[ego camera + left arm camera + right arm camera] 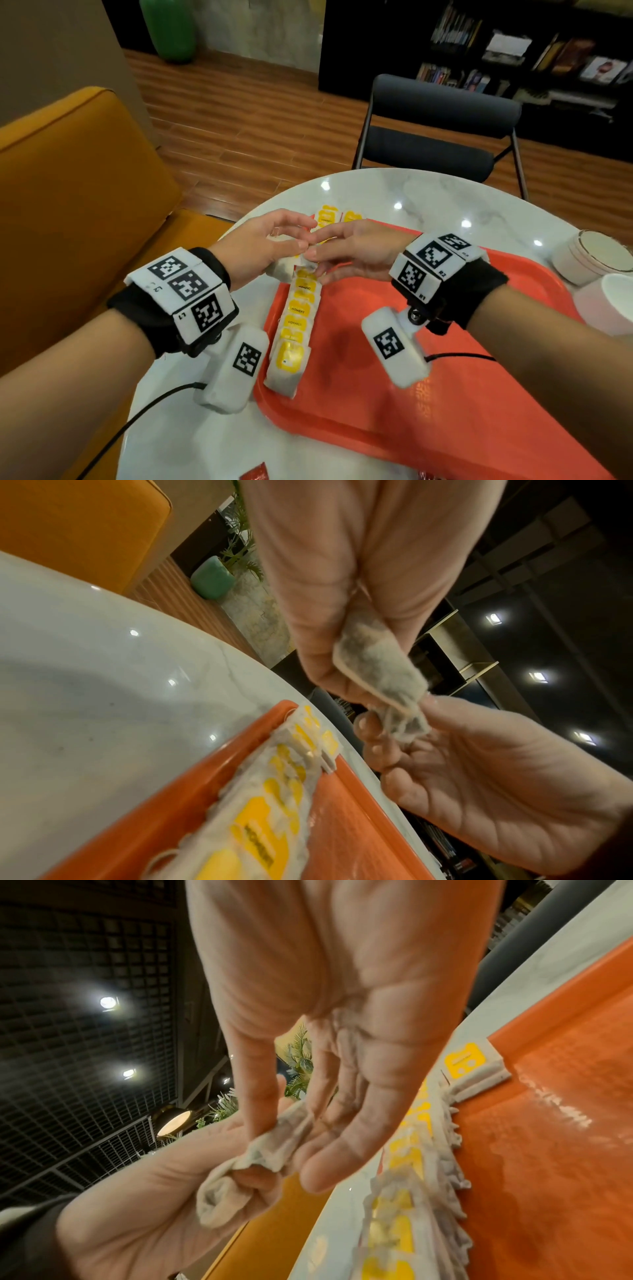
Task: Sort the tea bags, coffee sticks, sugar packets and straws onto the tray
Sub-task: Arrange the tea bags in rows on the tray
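Tea bag (380, 666), pinched between left hand (260, 246) and right hand (356, 250) at the tray's (479, 394) ten o'clock corner, could tear if both pull.

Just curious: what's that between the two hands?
A crumpled tea bag, pinched by the left hand and right hand together; clearest in the left wrist view.
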